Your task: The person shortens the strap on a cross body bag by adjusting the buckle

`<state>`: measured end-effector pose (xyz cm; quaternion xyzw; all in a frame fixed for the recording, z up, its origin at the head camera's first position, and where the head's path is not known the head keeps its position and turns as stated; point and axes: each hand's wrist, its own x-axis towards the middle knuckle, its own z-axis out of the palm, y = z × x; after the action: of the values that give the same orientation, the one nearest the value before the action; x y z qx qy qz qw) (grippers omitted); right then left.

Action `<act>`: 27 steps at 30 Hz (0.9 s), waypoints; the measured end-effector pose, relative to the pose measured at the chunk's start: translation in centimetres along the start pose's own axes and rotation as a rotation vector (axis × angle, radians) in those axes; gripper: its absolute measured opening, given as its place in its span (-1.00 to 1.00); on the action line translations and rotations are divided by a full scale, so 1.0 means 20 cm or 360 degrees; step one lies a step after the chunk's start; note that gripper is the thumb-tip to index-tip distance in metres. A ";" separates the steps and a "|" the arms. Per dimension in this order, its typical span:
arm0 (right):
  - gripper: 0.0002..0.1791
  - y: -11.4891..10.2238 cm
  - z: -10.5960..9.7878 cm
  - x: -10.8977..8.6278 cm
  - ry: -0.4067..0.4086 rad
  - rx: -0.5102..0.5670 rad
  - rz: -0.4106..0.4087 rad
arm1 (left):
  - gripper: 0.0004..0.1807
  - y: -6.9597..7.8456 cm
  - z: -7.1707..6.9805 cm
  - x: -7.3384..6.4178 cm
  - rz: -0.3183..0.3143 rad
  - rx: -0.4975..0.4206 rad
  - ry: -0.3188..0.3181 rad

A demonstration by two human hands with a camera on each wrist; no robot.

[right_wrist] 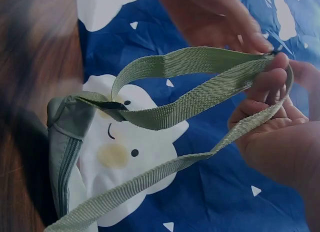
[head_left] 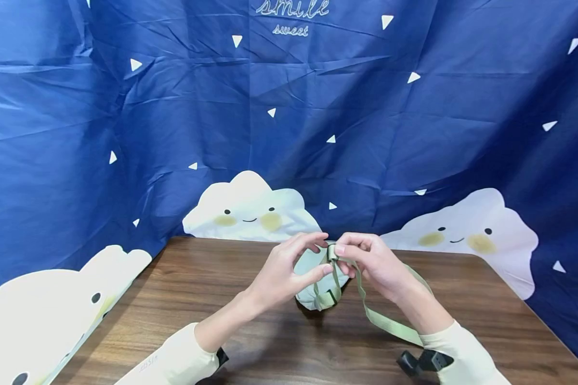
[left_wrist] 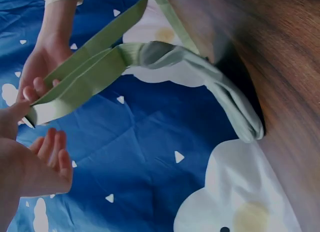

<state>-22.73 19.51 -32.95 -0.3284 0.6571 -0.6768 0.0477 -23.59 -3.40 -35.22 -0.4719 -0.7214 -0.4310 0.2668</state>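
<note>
A small pale green zippered bag (head_left: 304, 289) stands near the table's far edge, partly hidden behind the hands. Its light green webbing strap (right_wrist: 175, 107) rises in a loop to a dark strap buckle (head_left: 332, 252). My right hand (head_left: 378, 262) pinches the strap by this buckle between thumb and fingers. Just left of the buckle is my left hand (head_left: 284, 267), its thumb and forefinger spread apart and its other fingers loosely bent. A second dark slider (right_wrist: 116, 106) sits lower on the strap, close to the bag. The strap's long run passes below the right forearm.
The wooden table (head_left: 212, 310) carries the bag. Behind it hangs a blue cloth (head_left: 289, 133) with white triangles and smiling clouds. Dark wrist devices (head_left: 421, 362) sit at the cream sleeves.
</note>
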 end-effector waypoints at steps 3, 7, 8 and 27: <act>-0.85 0.02 0.02 0.00 -0.0039 -0.0059 -0.0002 | -0.52 0.05 -0.01 0.01 0.0086 -0.0017 0.0086; -0.85 0.04 0.02 -0.01 -0.0054 -0.0086 -0.0006 | -0.62 0.15 -0.04 0.03 0.0119 -0.0069 0.0131; -0.85 0.04 0.02 -0.01 -0.0066 -0.0090 -0.0003 | -0.62 0.16 -0.05 0.03 0.0106 -0.0093 0.0134; -0.83 -0.01 -0.04 -0.01 -0.0178 -0.0181 0.0002 | -0.67 0.05 -0.06 0.02 -0.0069 -0.0163 0.0093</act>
<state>-22.87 20.26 -32.86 -0.3674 0.6911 -0.6189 0.0662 -22.77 -4.11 -33.99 -0.4564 -0.7004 -0.4865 0.2539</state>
